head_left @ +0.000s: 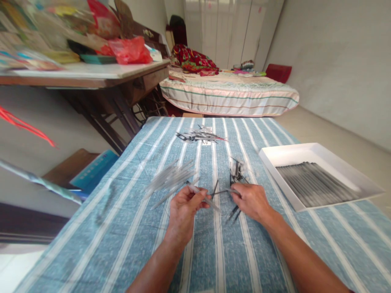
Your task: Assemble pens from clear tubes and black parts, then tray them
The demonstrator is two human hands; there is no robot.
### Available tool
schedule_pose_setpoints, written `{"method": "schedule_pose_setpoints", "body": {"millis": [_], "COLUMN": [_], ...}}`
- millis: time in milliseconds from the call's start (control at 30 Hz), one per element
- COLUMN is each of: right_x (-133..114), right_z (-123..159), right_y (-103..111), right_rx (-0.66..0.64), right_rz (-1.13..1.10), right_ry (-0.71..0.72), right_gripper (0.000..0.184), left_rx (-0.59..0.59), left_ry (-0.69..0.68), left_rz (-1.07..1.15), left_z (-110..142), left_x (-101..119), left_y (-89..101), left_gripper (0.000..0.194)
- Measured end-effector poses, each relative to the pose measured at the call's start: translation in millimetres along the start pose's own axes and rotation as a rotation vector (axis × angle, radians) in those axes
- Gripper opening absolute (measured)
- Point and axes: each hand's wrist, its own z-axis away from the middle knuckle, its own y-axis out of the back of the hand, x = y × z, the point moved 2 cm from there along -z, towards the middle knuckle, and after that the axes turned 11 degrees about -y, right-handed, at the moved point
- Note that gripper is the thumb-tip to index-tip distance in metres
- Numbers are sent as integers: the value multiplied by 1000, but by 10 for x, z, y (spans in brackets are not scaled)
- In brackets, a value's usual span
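Note:
My left hand (187,202) is closed, pinching a slim translucent grey tube (210,203) between thumb and fingers, tilted down to the right. My right hand (249,198) has its fingers closed at a pile of small black pieces (237,171); what they grip is hidden. A thin dark stick (220,191) lies between the two hands, reaching toward the right fingertips. Left of and beyond my left hand, several clear grey tubes (171,177) lie loosely side by side. Farther back is a bunch of thin dark and grey sticks (200,135), one with a red part.
A white open box (275,179) at the right holds rows of dark grey sticks (314,183). Blue-and-white striped cloth (134,244) covers the table. A cluttered desk (131,72) stands at the left, and a bed (229,95) is beyond the table.

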Motion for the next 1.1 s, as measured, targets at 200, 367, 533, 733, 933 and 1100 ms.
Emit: {"method": "schedule_pose_setpoints", "body": {"millis": [200,367,533,733,933,1100], "right_x": [-54,-143,-218,-277,-275,-296], "right_z": [88,163,216,245,238,240], "right_y": [82,83,46,33,21,39], "right_rx": [120,109,91,113,108,112], "right_rz": [-265,-342,-374,-457,-536,-593], "right_ry": [190,251,283,301,274,273], "right_gripper": [14,10,7,6,8,10], "left_rx": [68,83,94,85,81,59], "left_ry": [-57,-73,-97,-128,-122,-99], "left_rz": [105,138,154,104,69,67], "left_z": [-44,-56,-48,-35,-8,4], "left_x": [26,33,30,17,10,1], "left_y": [53,72,60,48,29,2], "left_gripper": [14,13,13,10,10,12]}}
